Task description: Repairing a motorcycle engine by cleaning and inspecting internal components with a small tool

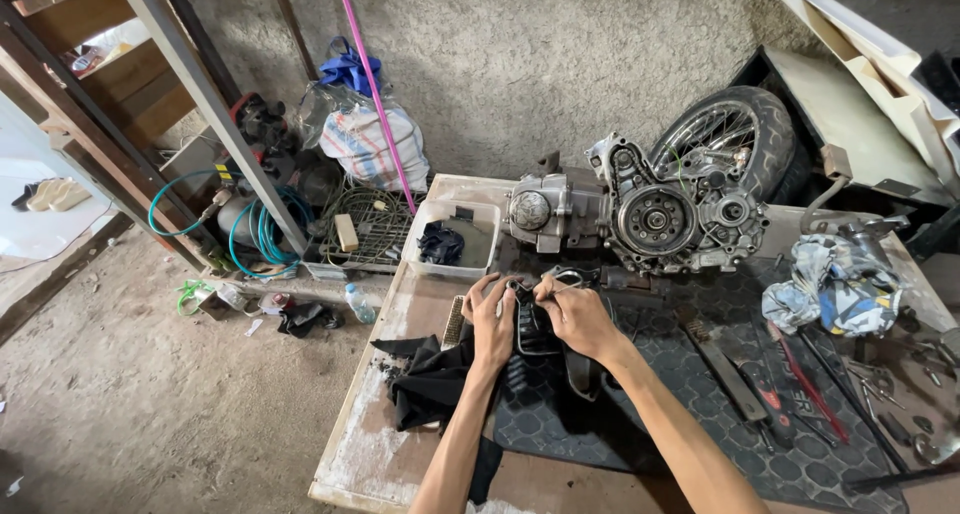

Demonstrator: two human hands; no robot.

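Both hands' grip (530,294) pinching black part (535,324), engine (640,214) beyond

Rough grey plaster wall (520,64) at back, daylight from left. Dusty packed-dirt floor (120,374). Worn wooden workbench (370,454) w/ dark hex-pattern rubber mat (790,464). Brown timber stair frame (90,84) top left, pink pole (375,84) leaning on wall, teal coiled hose (262,236) below.
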